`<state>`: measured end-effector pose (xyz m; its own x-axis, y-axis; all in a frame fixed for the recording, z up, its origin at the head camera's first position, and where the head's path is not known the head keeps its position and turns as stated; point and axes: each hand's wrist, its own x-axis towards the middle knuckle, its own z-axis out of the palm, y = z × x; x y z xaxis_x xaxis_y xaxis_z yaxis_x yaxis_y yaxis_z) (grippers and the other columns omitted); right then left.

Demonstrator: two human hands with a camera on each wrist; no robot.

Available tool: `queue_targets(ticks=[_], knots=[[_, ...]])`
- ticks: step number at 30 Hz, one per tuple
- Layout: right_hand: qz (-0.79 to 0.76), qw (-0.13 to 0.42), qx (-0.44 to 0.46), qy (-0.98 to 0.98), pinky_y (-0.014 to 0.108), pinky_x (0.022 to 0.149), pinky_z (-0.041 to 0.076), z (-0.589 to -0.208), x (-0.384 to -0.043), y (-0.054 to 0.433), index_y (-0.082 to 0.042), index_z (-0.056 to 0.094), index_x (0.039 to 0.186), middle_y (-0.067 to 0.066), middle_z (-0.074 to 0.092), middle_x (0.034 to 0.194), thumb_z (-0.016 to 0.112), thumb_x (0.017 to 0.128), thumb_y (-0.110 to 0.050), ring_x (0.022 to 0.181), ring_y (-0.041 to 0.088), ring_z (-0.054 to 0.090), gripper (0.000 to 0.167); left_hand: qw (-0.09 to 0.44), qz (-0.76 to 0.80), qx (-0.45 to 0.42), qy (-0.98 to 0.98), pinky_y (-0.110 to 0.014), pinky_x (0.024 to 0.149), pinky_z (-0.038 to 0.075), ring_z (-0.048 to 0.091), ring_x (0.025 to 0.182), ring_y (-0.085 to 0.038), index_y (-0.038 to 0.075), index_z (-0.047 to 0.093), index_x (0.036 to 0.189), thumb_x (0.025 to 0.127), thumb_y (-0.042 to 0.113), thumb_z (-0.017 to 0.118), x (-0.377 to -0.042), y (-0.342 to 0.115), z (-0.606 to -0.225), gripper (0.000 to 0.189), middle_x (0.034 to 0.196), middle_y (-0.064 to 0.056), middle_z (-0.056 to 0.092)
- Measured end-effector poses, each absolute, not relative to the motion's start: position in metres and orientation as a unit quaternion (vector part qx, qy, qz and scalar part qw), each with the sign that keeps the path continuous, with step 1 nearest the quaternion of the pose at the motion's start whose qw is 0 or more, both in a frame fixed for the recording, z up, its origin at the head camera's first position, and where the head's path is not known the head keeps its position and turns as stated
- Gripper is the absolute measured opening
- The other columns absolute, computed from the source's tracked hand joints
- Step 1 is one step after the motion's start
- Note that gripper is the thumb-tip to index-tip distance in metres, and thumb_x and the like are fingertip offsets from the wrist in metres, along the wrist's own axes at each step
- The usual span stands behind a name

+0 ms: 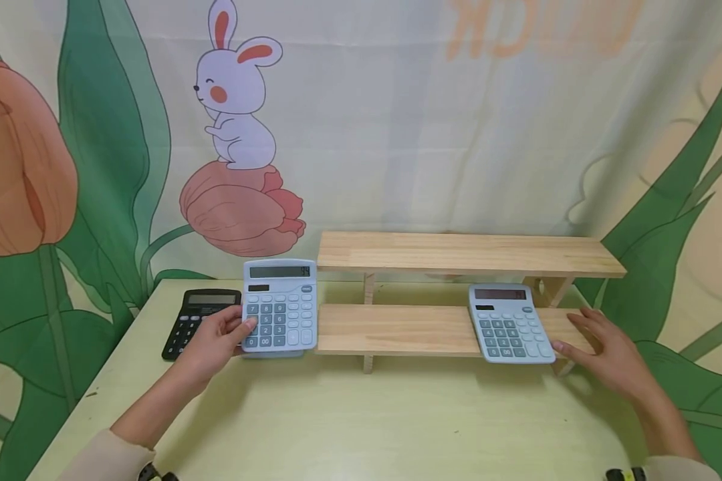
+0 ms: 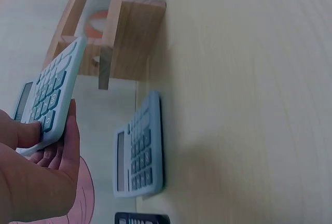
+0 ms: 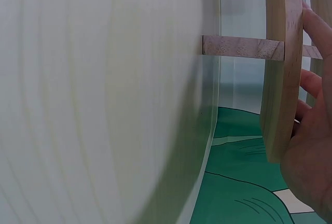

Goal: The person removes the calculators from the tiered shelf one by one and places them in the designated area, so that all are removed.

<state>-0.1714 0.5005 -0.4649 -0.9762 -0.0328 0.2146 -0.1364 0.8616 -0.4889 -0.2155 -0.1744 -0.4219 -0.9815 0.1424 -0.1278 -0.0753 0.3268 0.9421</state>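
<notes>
My left hand (image 1: 215, 345) grips a light blue calculator (image 1: 290, 319) by its left edge, thumb on the front near the keys. The left wrist view shows this calculator raised and tilted, with fingers behind it. Below it a second blue calculator (image 2: 141, 154) lies on the table, mostly hidden in the head view. Another light blue calculator (image 1: 508, 327) leans back on the lower board (image 1: 397, 327) of a wooden shelf, near its right end. Beside it my right hand (image 1: 610, 352) is spread over the board's end, thumb at the calculator's lower right corner.
A black calculator (image 1: 212, 300) lies at the table's left, partly behind my left hand. The shelf's upper board (image 1: 469, 252) runs behind and above the lower one. Behind the table (image 1: 367, 427) hangs a printed curtain (image 1: 385, 133) with a rabbit and tulips.
</notes>
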Motion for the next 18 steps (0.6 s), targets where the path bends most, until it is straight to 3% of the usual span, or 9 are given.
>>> queue_targets(ticks=[18], knots=[[0.255, 0.091, 0.036, -0.962, 0.087, 0.107, 0.019, -0.467, -0.173, 0.502, 0.006, 0.041, 0.157, 0.034, 0.021, 0.168, 0.074, 0.099, -0.045, 0.153, 0.061, 0.014, 0.084, 0.127, 0.544, -0.007, 0.829, -0.033, 0.085, 0.064, 0.072, 0.101, -0.02, -0.013, 0.035, 0.155, 0.115, 0.02, 0.049, -0.21, -0.212, -0.443, 0.054, 0.134, -0.026, 0.066]])
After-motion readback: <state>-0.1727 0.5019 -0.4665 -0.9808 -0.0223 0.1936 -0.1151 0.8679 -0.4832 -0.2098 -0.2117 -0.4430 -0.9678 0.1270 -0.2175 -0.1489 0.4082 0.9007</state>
